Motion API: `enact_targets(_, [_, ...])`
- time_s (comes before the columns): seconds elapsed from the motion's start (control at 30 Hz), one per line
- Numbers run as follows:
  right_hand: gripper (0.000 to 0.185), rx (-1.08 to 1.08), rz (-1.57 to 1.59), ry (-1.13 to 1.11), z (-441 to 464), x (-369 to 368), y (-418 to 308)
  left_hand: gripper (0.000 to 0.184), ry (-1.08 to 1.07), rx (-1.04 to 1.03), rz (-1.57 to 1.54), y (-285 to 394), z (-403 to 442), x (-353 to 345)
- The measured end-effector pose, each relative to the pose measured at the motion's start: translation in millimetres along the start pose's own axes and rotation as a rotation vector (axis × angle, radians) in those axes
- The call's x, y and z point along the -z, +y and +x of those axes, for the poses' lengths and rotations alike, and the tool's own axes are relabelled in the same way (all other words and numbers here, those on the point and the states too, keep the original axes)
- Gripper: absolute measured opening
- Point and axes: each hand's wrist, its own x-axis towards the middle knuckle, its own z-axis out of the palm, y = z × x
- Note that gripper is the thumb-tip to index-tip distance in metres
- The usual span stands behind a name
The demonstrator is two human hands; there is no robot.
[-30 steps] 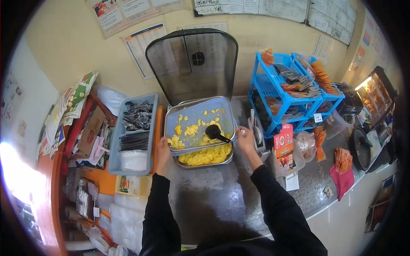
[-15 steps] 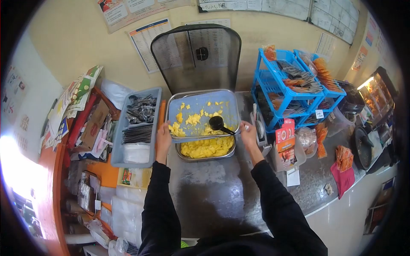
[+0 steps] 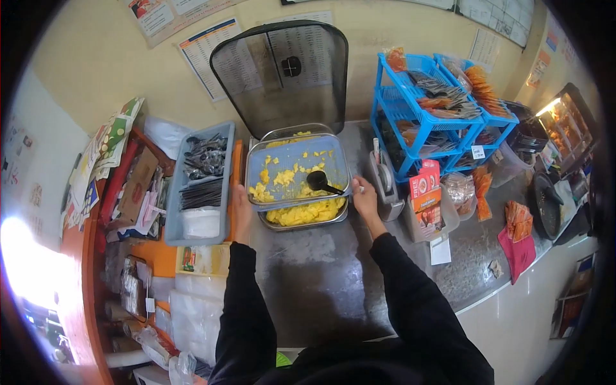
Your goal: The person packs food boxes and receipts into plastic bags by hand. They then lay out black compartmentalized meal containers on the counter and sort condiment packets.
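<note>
Blue-bottomed tray [image 3: 289,151], long axis left to right | black scoop [image 3: 317,180] inside, handle toward near-right corner | between your left hand [image 3: 242,204] and right hand [image 3: 365,199], both grasping near corners | toward the counter's [image 3: 308,256] far edge

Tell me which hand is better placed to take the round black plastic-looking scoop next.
Your right hand, probably: the scoop has its handle pointing toward it, while your left hand is at the opposite side of the blue, rectangular, metal-rimmed tray.

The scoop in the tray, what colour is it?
The scoop is black, best seen in the head view.
</note>
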Motion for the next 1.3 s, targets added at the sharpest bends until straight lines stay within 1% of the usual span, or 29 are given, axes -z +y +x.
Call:
enact_targets(0.1, [0.042, -0.090, 0.354, 0.059, -28.3, 32.5, -21.8, 0.035, 0.238, 0.023, -0.147, 3.8, -41.1, 7.9])
enact_targets(0.13, [0.043, -0.203, 0.489, -0.002, -42.2, 47.2, -26.2, 0.026, 0.215, 0.036, -0.023, 10.7, -71.5, 10.5])
enact_targets(0.17, [0.045, -0.317, 0.624, -0.062, -58.9, 63.0, -29.1, 0.018, 0.192, 0.049, 0.102, 14.9, -105.7, 12.2])
enact_targets(0.2, [0.047, -0.433, 0.757, -0.123, -75.1, 75.9, -31.2, 0.013, 0.011, -0.026, 0.176, 7.6, -131.7, 12.9])
enact_targets(0.23, [0.046, -0.504, 0.759, -0.141, -89.8, 85.4, -35.1, 0.011, -0.173, -0.100, 0.248, 6.4, -148.7, 11.7])
enact_targets(0.3, [0.047, -0.648, 0.755, -0.177, -120.0, 101.7, -38.9, 0.010, -0.237, -0.295, 0.378, 8.0, -164.2, 2.7])
enact_targets(0.33, [0.046, -0.654, 0.778, -0.198, -132.7, 107.8, -35.5, 0.010, -0.264, -0.398, 0.437, 10.5, -165.9, -1.3])
enact_targets(0.4, [0.044, -0.661, 0.827, -0.259, -157.3, 117.5, -30.4, 0.010, -0.290, -0.419, 0.477, 4.2, -159.1, -5.0])
enact_targets(0.5, [0.039, -0.680, 0.871, -0.272, -182.6, 138.0, -39.9, 0.010, -0.370, -0.415, 0.584, 2.0, -151.3, -12.3])
enact_targets(0.53, [0.037, -0.686, 0.904, -0.266, -190.6, 137.9, -32.7, 0.011, -0.402, -0.401, 0.636, 2.7, -151.1, -10.8])
enact_targets(0.63, [0.034, -0.728, 0.973, -0.252, -215.0, 145.7, -5.6, 0.009, -0.433, -0.497, 0.706, 6.6, -151.2, -3.7])
enact_targets(0.73, [0.034, -0.749, 0.966, -0.220, -217.8, 159.8, -3.2, 0.007, 0.005, -0.134, 0.136, 37.9, -154.0, 33.8])
enact_targets(0.8, [0.033, -0.766, 0.920, -0.193, -221.2, 177.7, -12.2, 0.005, 0.259, -0.128, 0.000, 29.9, -143.0, 96.0])
enact_targets(0.83, [0.032, -0.788, 0.941, -0.191, -222.2, 181.5, -7.7, 0.004, 0.393, -0.253, -0.241, 25.5, -133.2, 124.9])
enact_targets(0.9, [0.031, -0.769, 0.868, -0.224, -223.2, 190.0, 5.7, 0.006, 0.589, -0.173, 0.081, 11.4, -116.8, 178.7])
enact_targets(1.0, [0.031, -0.754, 0.821, -0.193, -224.8, 190.1, 13.6, 0.008, 0.569, -0.105, 0.193, -25.8, -95.0, 224.6])
enact_targets(1.03, [0.032, -0.751, 0.812, -0.155, -224.4, 192.2, 16.9, 0.009, 0.526, -0.126, 0.176, -34.4, -90.7, 234.4])
enact_targets(1.1, [0.036, -0.685, 0.831, -0.147, -224.6, 191.9, 16.8, 0.011, 0.394, -0.168, 0.104, -60.4, -82.2, 230.4])
enact_targets(1.13, [0.037, -0.654, 0.833, -0.126, -225.4, 193.4, 14.6, 0.012, 0.360, -0.187, 0.254, -77.1, -78.3, 231.2])
enact_targets(1.17, [0.040, -0.683, 0.816, -0.099, -225.3, 194.8, 10.5, 0.012, 0.326, -0.217, 0.403, -95.4, -74.8, 233.8])
enact_targets(1.23, [0.043, -0.728, 0.841, -0.075, -223.0, 203.2, 3.2, 0.020, 0.204, -0.029, 0.202, -122.1, -69.8, 235.1])
enact_targets(1.3, [0.044, -0.757, 0.928, -0.105, -221.5, 214.4, -1.3, 0.029, 0.246, -0.007, 0.547, -104.4, -75.3, 228.2])
